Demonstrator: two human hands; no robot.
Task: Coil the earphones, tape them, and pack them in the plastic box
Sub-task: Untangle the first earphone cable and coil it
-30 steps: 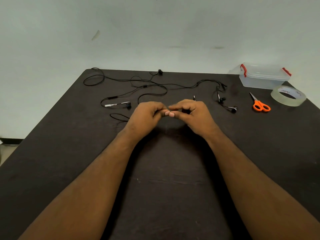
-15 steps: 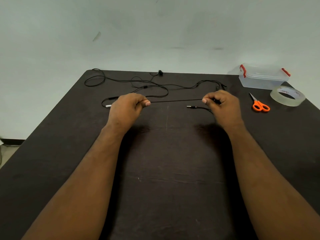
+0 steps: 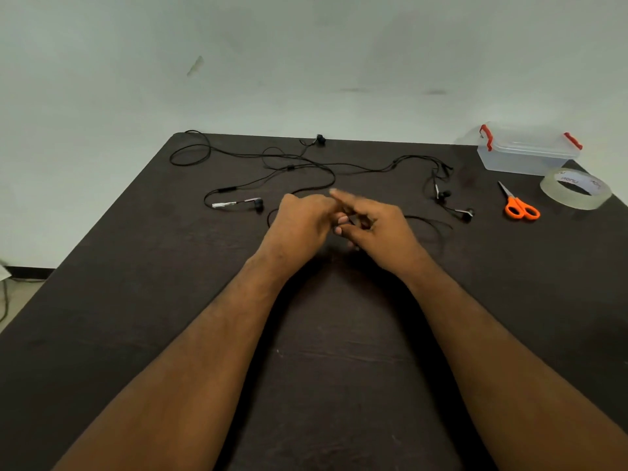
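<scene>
Two bare forearms reach in from the near edge of the dark counter and meet near its middle. The left hand has its fingers curled inward, and the right hand overlaps it with one finger stretched past it toward the far edge. The fingers are blurred where they cross; thin black cable leaves them on both sides, so both hands appear to pinch the cord, though the exact grip cannot be made out.

The earphones are black, thin-wired sets, uncoiled and spread loosely over the far half of the counter. One strand curves out to the right of the right hand; a small loop shows just left of the left hand. Beyond the left hand lies an earbud beside a pale white piece on the wire. Farther out the cords tangle toward a round loop at the far left corner.

Toward the far right corner sit orange-handled scissors, a roll of clear tape, and the clear plastic box with red latches, lid on, all well apart from the hands.
</scene>
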